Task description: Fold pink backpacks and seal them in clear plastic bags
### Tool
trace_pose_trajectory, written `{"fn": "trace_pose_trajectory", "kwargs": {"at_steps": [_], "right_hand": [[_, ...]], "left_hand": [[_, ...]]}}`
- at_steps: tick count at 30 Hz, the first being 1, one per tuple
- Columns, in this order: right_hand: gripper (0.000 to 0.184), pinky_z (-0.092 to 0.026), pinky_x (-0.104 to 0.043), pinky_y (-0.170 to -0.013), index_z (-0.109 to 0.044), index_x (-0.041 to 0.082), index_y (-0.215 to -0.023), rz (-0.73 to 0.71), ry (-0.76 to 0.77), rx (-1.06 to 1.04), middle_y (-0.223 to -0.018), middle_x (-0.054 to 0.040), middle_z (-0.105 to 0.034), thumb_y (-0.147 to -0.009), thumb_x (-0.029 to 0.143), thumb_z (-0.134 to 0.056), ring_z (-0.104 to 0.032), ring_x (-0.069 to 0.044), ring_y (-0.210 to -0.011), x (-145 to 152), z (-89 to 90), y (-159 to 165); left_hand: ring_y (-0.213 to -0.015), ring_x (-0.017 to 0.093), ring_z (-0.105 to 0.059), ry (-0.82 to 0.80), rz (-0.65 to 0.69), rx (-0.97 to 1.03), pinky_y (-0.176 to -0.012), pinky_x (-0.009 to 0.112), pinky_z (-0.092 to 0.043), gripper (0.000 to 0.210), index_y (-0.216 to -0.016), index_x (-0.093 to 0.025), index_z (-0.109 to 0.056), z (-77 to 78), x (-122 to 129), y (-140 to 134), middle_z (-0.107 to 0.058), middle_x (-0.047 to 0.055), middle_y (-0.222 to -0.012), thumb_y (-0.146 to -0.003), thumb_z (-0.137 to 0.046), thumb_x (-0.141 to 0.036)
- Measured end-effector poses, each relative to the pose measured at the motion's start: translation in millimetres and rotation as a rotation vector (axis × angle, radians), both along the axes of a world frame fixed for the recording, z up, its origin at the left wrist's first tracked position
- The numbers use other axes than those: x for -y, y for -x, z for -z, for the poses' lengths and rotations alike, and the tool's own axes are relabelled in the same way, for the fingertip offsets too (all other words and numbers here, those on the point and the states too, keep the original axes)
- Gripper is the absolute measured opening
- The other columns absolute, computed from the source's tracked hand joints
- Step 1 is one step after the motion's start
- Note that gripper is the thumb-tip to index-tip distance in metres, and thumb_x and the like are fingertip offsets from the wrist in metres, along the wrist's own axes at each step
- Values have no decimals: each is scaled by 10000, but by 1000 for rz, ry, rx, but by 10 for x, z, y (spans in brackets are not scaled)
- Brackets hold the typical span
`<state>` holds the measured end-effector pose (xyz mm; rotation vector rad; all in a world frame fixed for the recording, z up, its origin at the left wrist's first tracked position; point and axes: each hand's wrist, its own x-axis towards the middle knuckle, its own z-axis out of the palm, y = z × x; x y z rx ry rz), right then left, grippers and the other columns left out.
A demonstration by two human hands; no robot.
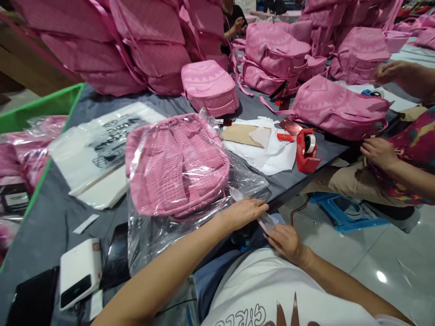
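Note:
A pink backpack [176,167] lies inside a clear plastic bag [152,240] on the dark-covered table in front of me. At the bag's near right corner, my left hand [246,212] is closed over a thin, translucent white strip [268,222], whose one end shows beyond the fingers next to the backpack. Lower and to the right, just off the table edge, my right hand [287,242] pinches the strip's other end. What the strip is, I cannot make out.
Left of the backpack lie a stack of printed plastic bags [112,136] and a white power bank [81,271]. A red tape dispenser [307,151] stands to the right, by white paper [272,158]. More pink backpacks [210,86] are behind. A co-worker's hand [379,151] is at right, above a blue stool [346,215].

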<state>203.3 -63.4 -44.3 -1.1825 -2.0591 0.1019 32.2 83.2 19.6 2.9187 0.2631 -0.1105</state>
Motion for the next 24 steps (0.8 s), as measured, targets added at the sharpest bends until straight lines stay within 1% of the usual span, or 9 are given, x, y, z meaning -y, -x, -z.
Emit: {"fn": "trace_pose_trajectory", "kwargs": {"at_steps": [5,8,10,12,15,17,19,22,24], "right_hand": [[191,-460,-249,-539,-715,220,-908,-68,24,51,-635,-6,-644,-1011,213,-554,-600,-127,-565,124,7,-105],[197,-521,-267,-607,-731,237,-945,-73,19,16,-712,-27,-692,-1014,307,-561,-650,-147,-632,1,-151,-367],[198,-556,-287,-687,-736,240,-1012,48,-26,-26,-812,-52,-721,-1017,299,-547,-681,-166,-730,-234,-251,-488],[228,-573,-354,-845,-722,223,-1162,145,-62,-7,-1042,-113,-735,-996,286,-579,-695,-217,-963,-576,-299,-478],[401,-509,-457,-1019,-671,213,-1328,66,-14,83,-1296,-168,-665,-936,295,-661,-616,-287,-1207,-1166,-284,-231],[330,-523,-386,-963,-701,211,-1271,3,82,21,-1183,-134,-712,-957,268,-616,-659,-247,-1098,-1539,-295,-28],[258,-530,-292,-843,-733,194,-1127,25,157,-177,-989,-79,-737,-1010,275,-518,-683,-192,-916,-1860,-388,109],[330,-504,-244,-717,-709,181,-1006,154,135,-483,-816,-29,-698,-1048,370,-441,-644,-158,-733,-2179,-662,152],[341,-495,-243,-704,-697,188,-1010,180,40,-525,-808,-27,-694,-1048,408,-440,-636,-159,-720,-2245,-840,115]], "left_hand": [[-914,199,-672,-101,83,-36,-831,325,-465,165,-851,-183,-668,190,-63,-90,-739,47,-884,-989,-584,-148],[-1053,220,-679,-66,84,32,-968,363,-465,123,-999,-175,-685,263,-26,23,-766,72,-996,-1016,-565,-197],[-1168,232,-670,-34,88,56,-1024,388,-464,213,-1193,-174,-660,269,33,146,-756,99,-1174,-1042,-514,-210],[-1271,240,-638,-8,78,73,-1062,400,-467,333,-1365,-195,-591,250,103,270,-707,113,-1331,-1062,-454,-204],[-1357,220,-591,74,14,148,-1124,390,-459,453,-1505,-233,-492,199,188,416,-650,112,-1437,-1075,-365,-168],[-1362,191,-590,168,-105,256,-1124,356,-478,489,-1533,-232,-466,159,197,479,-631,107,-1465,-1073,-320,-157],[-1341,187,-608,213,-325,391,-1102,348,-508,501,-1535,-212,-465,114,141,506,-628,110,-1469,-1068,-291,-167],[-1184,234,-705,88,-768,430,-1020,390,-560,507,-1530,-159,-460,43,-89,449,-728,132,-1301,-1063,-265,-185],[-938,249,-761,-36,-927,279,-876,385,-594,508,-1512,-103,-463,8,-324,336,-788,128,-1047,-1048,-262,-157]]}}
